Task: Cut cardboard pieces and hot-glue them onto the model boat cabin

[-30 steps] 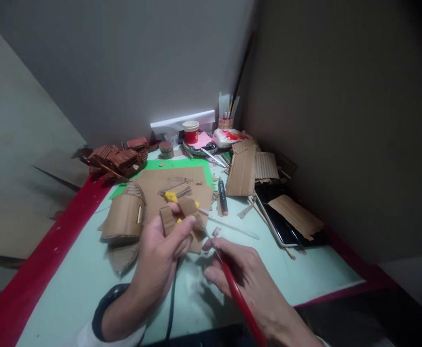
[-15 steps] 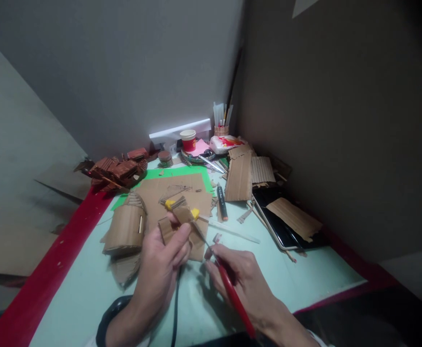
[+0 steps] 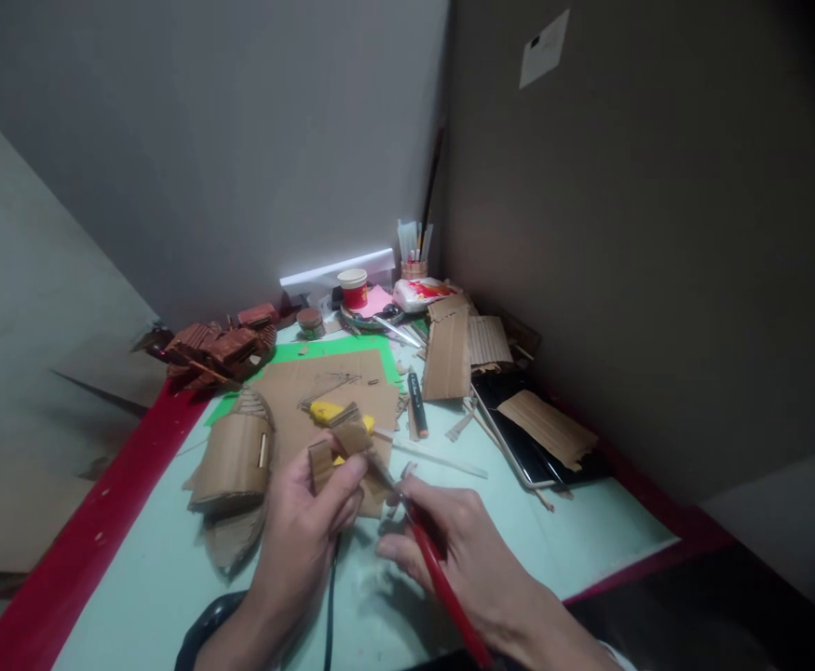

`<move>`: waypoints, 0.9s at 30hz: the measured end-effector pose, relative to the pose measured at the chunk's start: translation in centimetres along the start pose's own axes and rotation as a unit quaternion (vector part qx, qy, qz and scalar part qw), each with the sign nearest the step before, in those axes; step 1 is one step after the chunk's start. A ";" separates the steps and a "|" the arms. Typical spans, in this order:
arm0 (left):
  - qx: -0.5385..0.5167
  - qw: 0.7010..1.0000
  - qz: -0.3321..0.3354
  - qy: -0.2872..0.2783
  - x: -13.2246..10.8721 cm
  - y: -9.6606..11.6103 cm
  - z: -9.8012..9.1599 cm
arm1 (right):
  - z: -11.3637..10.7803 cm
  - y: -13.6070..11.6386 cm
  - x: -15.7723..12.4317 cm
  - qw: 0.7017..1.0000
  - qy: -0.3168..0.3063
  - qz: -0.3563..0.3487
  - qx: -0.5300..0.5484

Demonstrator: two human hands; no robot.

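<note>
Small folded pieces of cardboard (image 3: 352, 434) are pinched between the thumb and fingers of my left hand (image 3: 313, 508). My right hand (image 3: 459, 536) is closed round a red-handled tool (image 3: 441, 578) with a narrow metal blade; its exact kind is unclear. The blade tip reaches the cardboard beside my left thumb. Beneath the held pieces lies a yellow glue gun (image 3: 324, 411), partly hidden, with a clear glue stick (image 3: 441, 457) sticking out to the right. A flat cardboard sheet (image 3: 295, 382) is under it. Left of my left hand sits a curved cardboard model (image 3: 231, 461).
A black cord (image 3: 331, 606) runs toward me. Brown-red cardboard parts (image 3: 222, 345) are piled at the far left. A marker (image 3: 416, 403), cardboard pieces (image 3: 447, 354) and a black tablet (image 3: 509, 429) lie to the right. Behind stand a red paper cup (image 3: 354, 291) and a brush holder (image 3: 414, 269).
The view has shifted slightly. My right thumb has moved apart from the blade a little, while the tool stays against the cardboard. My left hand keeps its pinch.
</note>
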State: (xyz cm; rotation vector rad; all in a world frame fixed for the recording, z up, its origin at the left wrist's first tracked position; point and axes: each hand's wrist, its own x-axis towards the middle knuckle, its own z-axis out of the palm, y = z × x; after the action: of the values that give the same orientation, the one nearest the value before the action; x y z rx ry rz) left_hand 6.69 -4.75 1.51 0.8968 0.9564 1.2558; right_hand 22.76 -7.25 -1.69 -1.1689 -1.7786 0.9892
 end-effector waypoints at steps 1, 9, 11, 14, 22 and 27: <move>-0.001 1.000 -0.001 -0.002 0.0 0.0 0.0 | 0.1 0.1 0.1 1.000 -0.001 -0.004 -0.002; -0.005 1.000 -0.011 0.016 0.6 0.2 0.2 | 1.1 1.4 0.8 1.000 0.005 -0.024 -0.004; -0.006 1.000 -0.007 0.022 0.6 0.3 0.2 | 1.1 1.3 0.8 1.000 0.007 -0.022 -0.002; -0.012 0.999 0.014 0.034 0.4 0.5 0.1 | 0.9 1.0 0.6 1.000 0.003 -0.019 -0.001; -0.009 1.000 0.010 0.027 0.0 -0.2 -0.4 | 0.1 -0.1 0.4 1.000 -0.016 0.013 0.013; 0.003 1.000 -0.003 0.014 -0.2 -0.6 -0.3 | -0.3 -0.8 0.6 0.998 -0.045 0.033 0.017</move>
State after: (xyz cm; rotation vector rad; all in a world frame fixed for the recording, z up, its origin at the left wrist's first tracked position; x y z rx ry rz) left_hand 6.65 -5.05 0.85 0.8826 0.9846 1.2630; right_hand 22.63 -6.80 -0.76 -1.1841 -1.7968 1.1227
